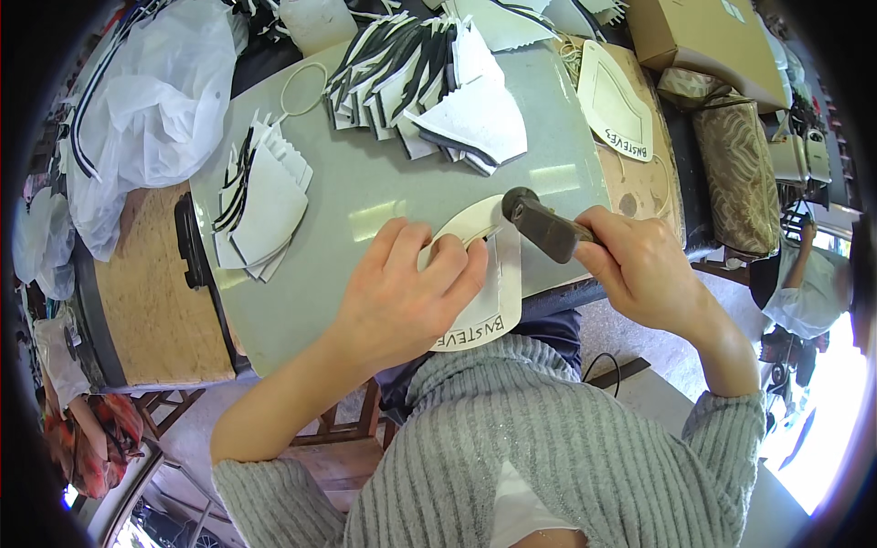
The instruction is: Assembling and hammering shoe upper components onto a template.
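Note:
My left hand (pixel 406 283) has its fingers bent and gathered over a pale curved flat piece (pixel 470 219) at the table's near edge. Under and beside that piece lies a cream template (pixel 505 283) with dark lettering and a rounded end. What the left fingertips pinch is partly hidden by the fingers. My right hand (pixel 635 260) grips a hammer (pixel 548 228) by its handle; the dark head points left and sits over the piece's upper edge, close to the left fingertips. Whether the head touches the piece I cannot tell.
A fanned stack of white pieces with black edging (pixel 265 196) lies left; a larger pile (pixel 429 82) is at the back. Another lettered template (pixel 617 105) rests at back right, near a cardboard box (pixel 703 46) and patterned bag (pixel 735 173). White plastic bags (pixel 151 100) cover the left.

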Available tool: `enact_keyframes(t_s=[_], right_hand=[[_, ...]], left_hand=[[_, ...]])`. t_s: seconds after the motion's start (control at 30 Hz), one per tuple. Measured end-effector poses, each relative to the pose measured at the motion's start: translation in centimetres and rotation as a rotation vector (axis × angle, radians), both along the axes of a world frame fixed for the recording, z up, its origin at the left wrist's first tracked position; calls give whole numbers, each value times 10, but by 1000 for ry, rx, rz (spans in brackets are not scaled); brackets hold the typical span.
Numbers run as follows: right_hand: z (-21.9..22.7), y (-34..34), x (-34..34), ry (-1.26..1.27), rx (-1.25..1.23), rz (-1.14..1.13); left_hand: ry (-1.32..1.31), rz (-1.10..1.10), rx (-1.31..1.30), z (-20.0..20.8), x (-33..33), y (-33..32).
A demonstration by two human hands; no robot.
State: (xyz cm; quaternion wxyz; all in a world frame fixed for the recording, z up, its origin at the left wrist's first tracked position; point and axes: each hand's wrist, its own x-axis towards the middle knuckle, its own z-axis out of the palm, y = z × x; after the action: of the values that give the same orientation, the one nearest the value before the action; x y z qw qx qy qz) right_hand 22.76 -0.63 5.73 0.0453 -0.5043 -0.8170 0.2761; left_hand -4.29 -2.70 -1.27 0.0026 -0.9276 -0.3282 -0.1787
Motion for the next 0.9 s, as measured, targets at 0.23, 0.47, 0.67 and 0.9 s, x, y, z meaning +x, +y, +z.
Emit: enact_keyframes(t_s=[0.23,0.47,0.67,0.9], right_hand=[[5,11,-12,-261,35,217],[0,14,-13,-297,73,253],[-2,13,-15,-279,101,262],[-3,11,-18,-292,169,300]], left_hand=[[-14,4,3,-3,0,1],[-38,12,31,-4,-1,0],[-41,8,24,-3,1,-1],[-196,42,-157,-9,-5,-9]])
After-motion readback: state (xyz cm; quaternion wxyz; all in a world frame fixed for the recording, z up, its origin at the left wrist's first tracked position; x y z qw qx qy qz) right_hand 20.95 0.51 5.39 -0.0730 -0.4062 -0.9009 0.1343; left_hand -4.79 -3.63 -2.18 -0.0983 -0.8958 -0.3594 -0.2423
